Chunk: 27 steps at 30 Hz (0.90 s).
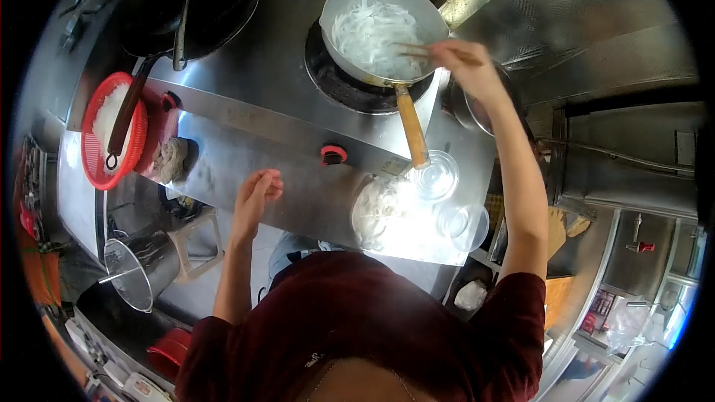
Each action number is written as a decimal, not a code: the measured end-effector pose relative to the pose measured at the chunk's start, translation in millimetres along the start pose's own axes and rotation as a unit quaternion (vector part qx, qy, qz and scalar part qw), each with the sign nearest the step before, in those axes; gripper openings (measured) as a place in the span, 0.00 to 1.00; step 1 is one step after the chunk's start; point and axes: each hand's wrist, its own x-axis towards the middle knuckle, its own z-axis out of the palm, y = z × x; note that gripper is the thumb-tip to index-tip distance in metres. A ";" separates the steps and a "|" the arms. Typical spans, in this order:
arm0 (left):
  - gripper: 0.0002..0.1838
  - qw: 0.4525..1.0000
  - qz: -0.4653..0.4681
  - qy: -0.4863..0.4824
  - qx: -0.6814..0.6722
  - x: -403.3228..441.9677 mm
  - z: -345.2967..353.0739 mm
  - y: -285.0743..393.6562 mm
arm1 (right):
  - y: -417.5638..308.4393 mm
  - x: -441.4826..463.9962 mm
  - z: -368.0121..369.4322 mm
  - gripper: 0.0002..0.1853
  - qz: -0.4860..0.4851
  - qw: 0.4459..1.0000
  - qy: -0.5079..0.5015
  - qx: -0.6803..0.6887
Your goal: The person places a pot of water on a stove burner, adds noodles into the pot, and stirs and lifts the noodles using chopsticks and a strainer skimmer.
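My right hand (463, 59) grips wooden chopsticks (413, 50), whose tips are among white noodle-like strips (372, 26) in a metal pan (339, 1). The pan sits on a round black burner (324, 74), its wooden handle (413, 128) pointing toward me. My left hand (261, 187) hovers before the front edge of the counter, fingers curled and close together; whatever they may hold is too small to make out. Below the pan handle are a plate of whitish food (377, 210), washed out by glare, and two clear round containers (436, 176).
A black wok (212, 26) with a ladle (180, 37) is at the upper left. Near its long handle sit a red basket (91, 134) of white food and a grey cloth (173, 159). A metal pot (141, 268) is at the lower left. Red knobs (333, 155) line the stove front.
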 end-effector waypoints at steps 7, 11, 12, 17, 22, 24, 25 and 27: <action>0.15 0.999 0.006 -0.031 0.020 4.2 12.3 14.4 | 4.3 0.9 1.9 0.08 -0.008 0.999 0.044 0.019; 0.15 0.999 -0.003 -0.039 0.031 9.0 17.1 8.3 | 7.7 33.0 23.9 0.09 -0.082 0.989 0.088 -0.086; 0.15 0.998 -0.003 -0.045 0.033 8.9 18.3 8.4 | 6.8 37.8 37.8 0.10 -0.079 0.993 0.077 -0.033; 0.14 0.999 -0.003 -0.035 0.031 9.9 22.4 12.1 | 11.7 57.7 25.5 0.09 -0.044 0.994 0.100 0.010; 0.14 0.998 -0.005 -0.048 0.027 9.9 16.3 10.0 | 2.2 57.9 26.3 0.10 -0.013 0.997 0.077 -0.002; 0.14 0.999 -0.010 -0.039 0.028 11.8 17.0 9.7 | 7.1 67.7 21.6 0.10 -0.074 0.988 0.136 -0.026; 0.14 0.999 -0.015 -0.036 0.030 11.0 17.3 9.2 | 12.5 64.5 24.8 0.10 -0.081 0.992 0.096 -0.031; 0.14 0.997 -0.018 -0.042 0.058 9.0 23.9 17.6 | 6.5 54.1 35.6 0.10 -0.100 0.994 0.012 -0.039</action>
